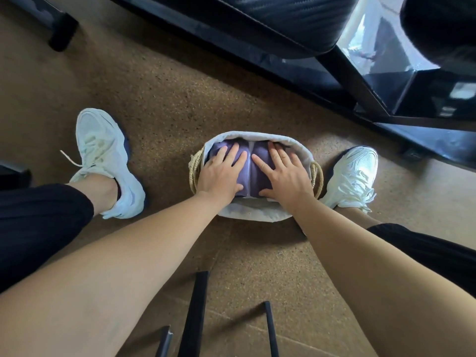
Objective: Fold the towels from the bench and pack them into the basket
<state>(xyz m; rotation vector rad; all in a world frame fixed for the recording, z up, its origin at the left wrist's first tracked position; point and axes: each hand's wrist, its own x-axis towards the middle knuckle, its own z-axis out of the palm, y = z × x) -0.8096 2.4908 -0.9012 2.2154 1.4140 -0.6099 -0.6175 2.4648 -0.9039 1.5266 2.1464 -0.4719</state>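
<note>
Two grips lie released: the left hand [220,176] and right hand [284,176] press flat, fingers spread, on folded purple towels [258,179] packed at 9 and 3 o'clock inside the white-lined basket [257,215].

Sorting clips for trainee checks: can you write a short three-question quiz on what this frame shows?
1. Multiple choice: where are the purple towels? A on the bench; B in the basket; C loose on the floor.
2. True or false: the left hand lifts a towel out while the right hand hangs idle.
3. Fill in: the basket stands between two white ___.
Key: 1 B. 2 false; both hands press flat on the towels. 3 sneakers.
</note>
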